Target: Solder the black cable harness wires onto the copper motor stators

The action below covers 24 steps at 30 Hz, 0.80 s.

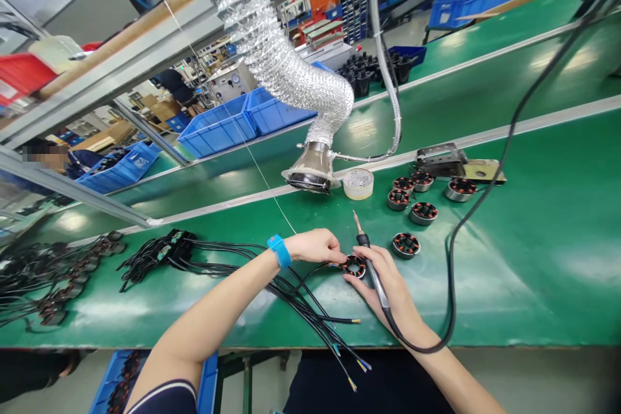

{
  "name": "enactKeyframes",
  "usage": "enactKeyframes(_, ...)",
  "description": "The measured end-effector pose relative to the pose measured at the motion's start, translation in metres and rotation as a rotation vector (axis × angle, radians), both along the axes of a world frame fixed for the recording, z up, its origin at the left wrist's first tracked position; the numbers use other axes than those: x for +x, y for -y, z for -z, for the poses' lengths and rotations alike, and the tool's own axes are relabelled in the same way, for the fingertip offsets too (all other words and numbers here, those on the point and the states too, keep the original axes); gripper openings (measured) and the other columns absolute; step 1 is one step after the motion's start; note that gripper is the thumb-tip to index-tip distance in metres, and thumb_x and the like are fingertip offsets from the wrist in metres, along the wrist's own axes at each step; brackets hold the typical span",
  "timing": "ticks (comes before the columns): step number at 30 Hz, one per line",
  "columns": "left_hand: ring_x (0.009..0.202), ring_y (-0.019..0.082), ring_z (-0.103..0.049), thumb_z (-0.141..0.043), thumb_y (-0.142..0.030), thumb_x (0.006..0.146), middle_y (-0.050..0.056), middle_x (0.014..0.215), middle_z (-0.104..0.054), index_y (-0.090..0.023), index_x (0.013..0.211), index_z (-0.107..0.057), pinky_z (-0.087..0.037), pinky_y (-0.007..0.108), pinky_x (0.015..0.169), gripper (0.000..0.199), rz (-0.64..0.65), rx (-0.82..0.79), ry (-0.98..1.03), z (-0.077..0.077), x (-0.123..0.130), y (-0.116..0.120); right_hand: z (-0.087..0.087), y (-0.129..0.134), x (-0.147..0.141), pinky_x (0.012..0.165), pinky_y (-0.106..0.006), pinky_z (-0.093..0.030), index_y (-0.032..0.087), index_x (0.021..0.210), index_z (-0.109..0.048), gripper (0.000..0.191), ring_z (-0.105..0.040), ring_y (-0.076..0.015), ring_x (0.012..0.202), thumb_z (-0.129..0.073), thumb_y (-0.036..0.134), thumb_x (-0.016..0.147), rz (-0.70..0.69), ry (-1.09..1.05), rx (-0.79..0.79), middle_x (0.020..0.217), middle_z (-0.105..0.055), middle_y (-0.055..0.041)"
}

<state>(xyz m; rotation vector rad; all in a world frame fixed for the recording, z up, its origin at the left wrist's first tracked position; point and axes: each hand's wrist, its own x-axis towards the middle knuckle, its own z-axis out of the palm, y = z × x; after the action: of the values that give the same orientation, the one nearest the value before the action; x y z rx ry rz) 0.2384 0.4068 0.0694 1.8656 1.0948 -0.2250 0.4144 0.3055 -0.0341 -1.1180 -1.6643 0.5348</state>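
Observation:
My right hand (pixel 383 272) has a soldering iron (pixel 377 281) lying across it, tip pointing up and away. Its thumb and fingers also steady a small round motor stator (pixel 356 266) with copper windings on the green bench. My left hand (pixel 317 247), with a blue band at the wrist, pinches at the stator's left edge, where a black cable (pixel 315 270) meets it. What exactly lies between the left fingertips is too small to make out. Under my left forearm runs a bundle of black cables (pixel 310 310) with stripped, coloured wire ends.
Several more stators (pixel 406 245) stand to the right, near a metal stand (pixel 441 160). A fume extractor hood (pixel 310 171) hangs over a round tin (pixel 358 184). The iron's cord (pixel 452 284) loops at right. Cabled stators (pixel 72 284) lie far left; a person (pixel 53 158) sits beyond.

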Motion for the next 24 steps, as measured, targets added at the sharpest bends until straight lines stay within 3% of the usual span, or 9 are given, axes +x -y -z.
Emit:
enactKeyframes(7,0.055,0.009,-0.035,-0.075,-0.068,0.065,-0.004,0.058,-0.048,-0.016,0.065,-0.060,-0.024,0.024,0.050,0.054,-0.192,-0.219,0.121,0.010,-0.017,0.003,-0.002,0.001,0.000,0.092,-0.037,-0.055,0.024,0.134,-0.049,0.038,-0.061,-0.0245,0.106,-0.061,0.032,0.099,-0.028,-0.003,-0.017,0.124,-0.050,-0.0110)
enactKeyframes(10,0.052,0.008,-0.033,-0.072,-0.070,0.067,-0.005,0.057,-0.046,-0.016,0.065,-0.058,-0.024,0.023,0.048,0.056,-0.189,-0.272,0.134,0.010,-0.021,0.007,-0.002,0.003,0.000,0.096,-0.037,-0.053,0.025,0.134,-0.048,0.039,-0.059,-0.0246,0.110,-0.061,0.027,0.097,-0.034,-0.008,-0.041,0.125,-0.048,-0.0106)
enactKeyframes(13,0.048,0.008,-0.029,-0.064,-0.067,0.076,-0.006,0.052,-0.040,-0.016,0.065,-0.056,-0.021,0.024,0.046,0.052,-0.130,-0.239,0.094,0.004,-0.019,0.012,-0.003,0.006,0.000,0.098,-0.037,-0.052,0.026,0.136,-0.047,0.043,-0.057,-0.0243,0.113,-0.061,0.021,0.095,-0.062,-0.033,-0.060,0.126,-0.046,-0.0098)
enactKeyframes(16,0.048,0.008,-0.031,-0.053,-0.062,0.084,-0.003,0.056,-0.048,-0.015,0.067,-0.060,-0.022,0.025,0.047,0.050,-0.082,-0.152,0.082,0.000,-0.012,0.017,-0.003,0.009,0.001,0.098,-0.035,-0.051,0.027,0.137,-0.045,0.049,-0.056,-0.0229,0.112,-0.062,0.015,0.092,-0.093,-0.067,-0.082,0.127,-0.044,-0.0090)
enactKeyframes(19,0.052,0.010,-0.037,-0.056,-0.057,0.082,-0.002,0.057,-0.052,-0.015,0.064,-0.061,-0.025,0.025,0.050,0.046,-0.039,-0.004,0.040,0.001,0.000,0.024,-0.003,0.011,0.001,0.097,-0.033,-0.050,0.028,0.137,-0.045,0.054,-0.057,-0.0214,0.110,-0.063,0.009,0.089,-0.102,-0.096,-0.095,0.127,-0.043,-0.0085)
enactKeyframes(21,0.053,0.010,-0.038,-0.061,-0.050,0.077,-0.003,0.054,-0.049,-0.015,0.061,-0.059,-0.024,0.025,0.050,0.038,-0.054,0.078,-0.014,0.004,0.008,0.028,-0.003,0.011,0.000,0.095,-0.032,-0.050,0.028,0.136,-0.045,0.056,-0.057,-0.0202,0.106,-0.064,0.007,0.087,-0.107,-0.109,-0.100,0.126,-0.044,-0.0079)
enactKeyframes(24,0.055,0.011,-0.042,-0.056,-0.040,0.073,-0.001,0.057,-0.053,-0.015,0.060,-0.058,-0.026,0.025,0.052,0.029,-0.167,0.025,0.018,0.007,0.013,0.030,-0.002,0.012,0.001,0.092,-0.032,-0.050,0.028,0.136,-0.045,0.061,-0.058,-0.0197,0.102,-0.066,0.004,0.084,-0.107,-0.100,-0.098,0.125,-0.045,-0.0073)
